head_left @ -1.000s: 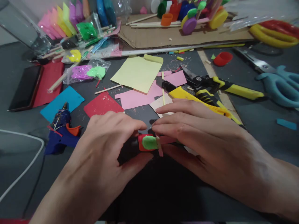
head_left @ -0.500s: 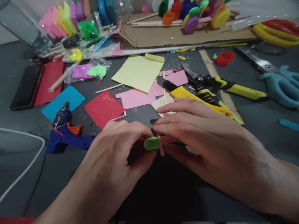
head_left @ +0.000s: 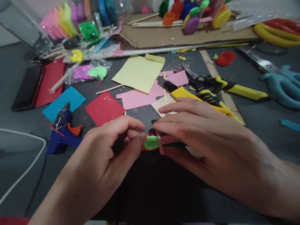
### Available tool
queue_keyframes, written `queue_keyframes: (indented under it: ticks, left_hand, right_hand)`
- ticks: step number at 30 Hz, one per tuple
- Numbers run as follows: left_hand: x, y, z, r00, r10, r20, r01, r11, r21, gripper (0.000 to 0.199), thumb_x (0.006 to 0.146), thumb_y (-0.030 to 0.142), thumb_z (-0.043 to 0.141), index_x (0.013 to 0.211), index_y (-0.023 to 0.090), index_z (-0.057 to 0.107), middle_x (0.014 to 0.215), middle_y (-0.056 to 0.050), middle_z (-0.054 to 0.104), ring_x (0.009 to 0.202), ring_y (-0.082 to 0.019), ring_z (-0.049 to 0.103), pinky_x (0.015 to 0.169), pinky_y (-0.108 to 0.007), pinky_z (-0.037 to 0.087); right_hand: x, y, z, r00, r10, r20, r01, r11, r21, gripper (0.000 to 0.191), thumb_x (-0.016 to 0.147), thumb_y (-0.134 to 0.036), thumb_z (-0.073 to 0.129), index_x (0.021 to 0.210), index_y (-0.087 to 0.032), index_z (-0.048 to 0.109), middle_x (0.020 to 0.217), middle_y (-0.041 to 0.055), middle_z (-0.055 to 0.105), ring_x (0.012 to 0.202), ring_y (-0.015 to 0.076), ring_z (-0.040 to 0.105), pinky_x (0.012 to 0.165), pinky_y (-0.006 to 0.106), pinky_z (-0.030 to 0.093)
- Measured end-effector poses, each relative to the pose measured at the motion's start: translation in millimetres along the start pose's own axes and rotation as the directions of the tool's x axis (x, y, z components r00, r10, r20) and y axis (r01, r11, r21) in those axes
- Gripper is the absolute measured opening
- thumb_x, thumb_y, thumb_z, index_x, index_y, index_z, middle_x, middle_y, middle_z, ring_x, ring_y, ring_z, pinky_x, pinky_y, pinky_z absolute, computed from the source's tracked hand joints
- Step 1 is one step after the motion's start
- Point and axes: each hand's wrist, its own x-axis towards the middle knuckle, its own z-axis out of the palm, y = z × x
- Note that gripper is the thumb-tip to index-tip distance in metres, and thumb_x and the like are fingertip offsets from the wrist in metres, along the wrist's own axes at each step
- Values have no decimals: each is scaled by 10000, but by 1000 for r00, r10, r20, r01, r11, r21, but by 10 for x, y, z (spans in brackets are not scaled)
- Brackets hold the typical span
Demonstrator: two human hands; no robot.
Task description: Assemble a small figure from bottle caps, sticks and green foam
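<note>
My right hand (head_left: 203,137) pinches a small craft piece by its pink strip (head_left: 167,139), with the thumb below and the fingers above. A narrow pinkish crosspiece (head_left: 160,146) stands across that strip. At the piece's left end sits a lump of light green clay (head_left: 151,142) with a red rounded part (head_left: 145,148) around it. My left hand (head_left: 112,143) is beside this end, its index finger and thumb apart and the thumb tip close to the red part. Whether the thumb touches it I cannot tell. Dark round parts show behind the piece.
A blue glue gun (head_left: 63,137) lies at left near a red paper square (head_left: 105,107). Beyond my right hand are a yellow utility knife (head_left: 182,92), pliers (head_left: 241,89) and scissors (head_left: 278,78). Yellow paper (head_left: 139,73) and cardboard (head_left: 150,37) lie farther back.
My left hand has loosened its pinch and drawn back to the left, uncovering the red part around the green clay. My right hand has stayed almost still.
</note>
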Motion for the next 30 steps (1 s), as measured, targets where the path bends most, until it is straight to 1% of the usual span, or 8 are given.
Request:
queue_keyframes:
  ticks: [4,9,15,18,20,22,25,30]
  left_hand:
    - [37,-15,44,998,-15,65,20,997,-80,88,967,329,526,969,294,607,752,102,666,677,-57,618,565,-127,450]
    - [45,6,95,996,-9,94,18,995,-95,68,951,301,545,936,286,609,724,109,651,634,-50,584,536,-125,430]
    - [31,16,85,998,-22,53,26,997,-74,98,946,320,537,928,281,625,717,89,641,623,-73,577,519,-161,426]
    - [31,-16,40,1000,3,13,-3,999,-41,142,913,358,604,1044,311,626,883,71,677,774,-105,626,655,-196,484]
    - [38,-46,16,996,47,70,-47,999,1,326,837,381,707,1140,326,601,1074,52,675,967,-153,631,819,-255,498]
    - [52,-67,15,985,90,145,-96,995,36,411,787,361,761,1160,321,593,1190,35,644,1102,-199,592,928,-318,470]
    - [79,-61,55,976,111,185,-119,992,35,277,828,279,714,1083,286,607,1175,15,639,1113,-214,572,933,-358,454]
    - [103,-6,138,983,94,160,-88,995,-46,116,866,237,668,966,248,610,1061,5,647,1003,-198,588,854,-345,462]
  right_hand:
    - [0,-13,19,1000,1,-9,-1,1000,6,75,947,-174,572,901,-176,632,994,38,713,1097,208,616,978,326,480]
    - [-3,-30,33,1000,10,-18,-10,1000,18,104,947,-170,561,865,-192,622,991,27,720,1091,201,622,982,320,484]
    - [-12,-14,35,1000,9,-2,-9,1000,15,72,948,-177,574,918,-169,639,1010,38,720,1097,208,605,993,326,461]
    - [-21,-16,28,1000,8,4,-8,1000,-2,76,955,-198,570,954,-159,635,1059,55,712,1113,214,594,997,328,455]
    - [-24,-21,22,1000,11,3,-11,1000,1,76,951,-202,576,972,-156,632,1080,58,708,1133,215,587,1012,328,449]
    - [-25,-23,17,1000,16,9,-16,1000,4,88,950,-214,577,981,-154,633,1061,51,709,1139,216,584,1024,330,447]
    - [-27,-11,15,1000,8,6,-8,1000,-21,117,951,-230,570,1008,-154,637,1033,44,710,1134,223,587,1043,342,448]
    - [-47,14,13,999,20,31,-18,997,-70,158,961,-270,546,1062,-188,635,1098,33,707,1181,232,578,1082,376,450]
